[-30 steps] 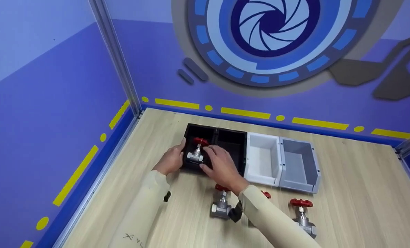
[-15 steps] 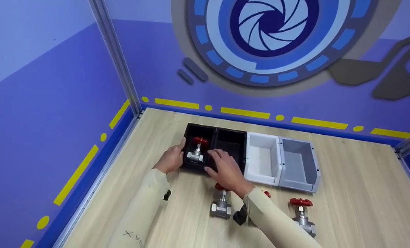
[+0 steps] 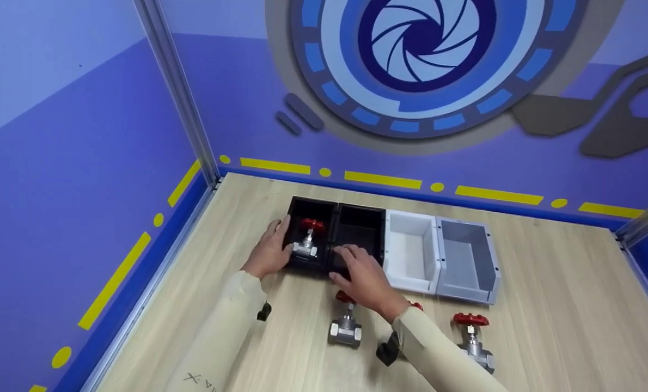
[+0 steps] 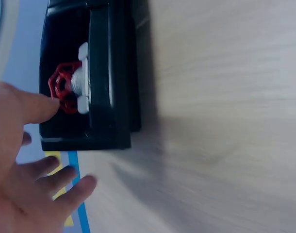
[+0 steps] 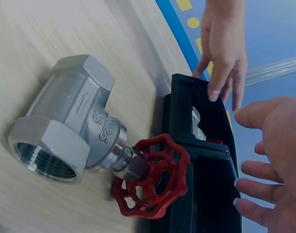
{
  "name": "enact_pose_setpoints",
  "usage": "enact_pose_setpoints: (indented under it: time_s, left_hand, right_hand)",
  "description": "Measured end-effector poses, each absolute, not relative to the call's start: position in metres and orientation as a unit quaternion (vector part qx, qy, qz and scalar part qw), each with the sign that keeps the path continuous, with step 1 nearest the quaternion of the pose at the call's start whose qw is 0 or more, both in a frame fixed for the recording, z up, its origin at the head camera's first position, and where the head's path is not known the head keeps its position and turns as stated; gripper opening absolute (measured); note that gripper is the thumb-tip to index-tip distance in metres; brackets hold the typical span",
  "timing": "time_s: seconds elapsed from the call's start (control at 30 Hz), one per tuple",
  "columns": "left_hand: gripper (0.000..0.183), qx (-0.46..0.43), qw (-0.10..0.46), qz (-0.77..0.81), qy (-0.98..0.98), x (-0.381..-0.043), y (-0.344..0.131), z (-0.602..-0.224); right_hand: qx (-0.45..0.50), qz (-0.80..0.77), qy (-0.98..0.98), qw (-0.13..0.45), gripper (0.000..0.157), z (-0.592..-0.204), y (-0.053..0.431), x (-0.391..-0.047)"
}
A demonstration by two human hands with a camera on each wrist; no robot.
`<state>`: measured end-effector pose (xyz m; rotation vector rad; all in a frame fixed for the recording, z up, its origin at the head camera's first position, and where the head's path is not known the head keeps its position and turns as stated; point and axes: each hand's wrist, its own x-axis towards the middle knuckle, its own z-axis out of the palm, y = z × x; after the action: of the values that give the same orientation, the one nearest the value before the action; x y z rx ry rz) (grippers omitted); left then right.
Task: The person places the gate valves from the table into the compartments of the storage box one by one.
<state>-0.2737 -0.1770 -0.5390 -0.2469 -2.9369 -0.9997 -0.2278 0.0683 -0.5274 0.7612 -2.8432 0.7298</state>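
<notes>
A gate valve [image 3: 305, 246] with a red handwheel and silver body lies in the leftmost black bin [image 3: 314, 204]. My left hand [image 3: 268, 253] is at that bin's left side. In the left wrist view its thumb reaches over the rim beside the red handwheel [image 4: 65, 87], and the other fingers spread outside the wall; contact is hard to tell. My right hand [image 3: 368, 280] hovers over the front of the second black bin [image 3: 361, 209], fingers loosely bent and holding nothing. Another gate valve [image 3: 346, 329] lies on the table below it, large in the right wrist view [image 5: 85, 116].
To the right, a white bin [image 3: 411, 256] and a grey bin [image 3: 468, 261] join the row. A further valve [image 3: 472, 343] lies at the front right, and another red handwheel [image 3: 415, 306] is mostly hidden by the right forearm. Blue walls [image 3: 220, 98] enclose the wooden table.
My right hand has drawn away to the right from the valve in the leftmost bin. My left thumb has come over that bin's rim. The head view has shifted slightly.
</notes>
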Motion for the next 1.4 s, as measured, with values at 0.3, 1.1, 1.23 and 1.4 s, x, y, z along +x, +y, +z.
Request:
enact_pose_setpoints:
  time_s: [0.3,1.1,1.23,1.4]
  left_hand:
    - [0.044,-0.146,0.189,-0.299,-0.924,-0.276,-0.151,-0.538]
    - [0.042,-0.206,0.088,-0.314,-0.922,-0.276,-0.113,-0.542]
    - [0.041,-0.205,0.091,-0.311,-0.924,-0.278,-0.11,-0.542]
    - [0.044,-0.197,0.064,-0.313,-0.927,-0.28,-0.106,-0.541]
  right_hand:
    - [0.25,0.235,-0.938,0.048,0.054,-0.529,0.078,-0.223]
    - [0.271,0.233,-0.934,0.006,0.052,-0.544,0.096,-0.205]
    - [0.267,0.229,-0.936,-0.01,0.053,-0.545,0.098,-0.202]
    - [0.266,0.225,-0.937,-0.029,0.058,-0.547,0.098,-0.2]
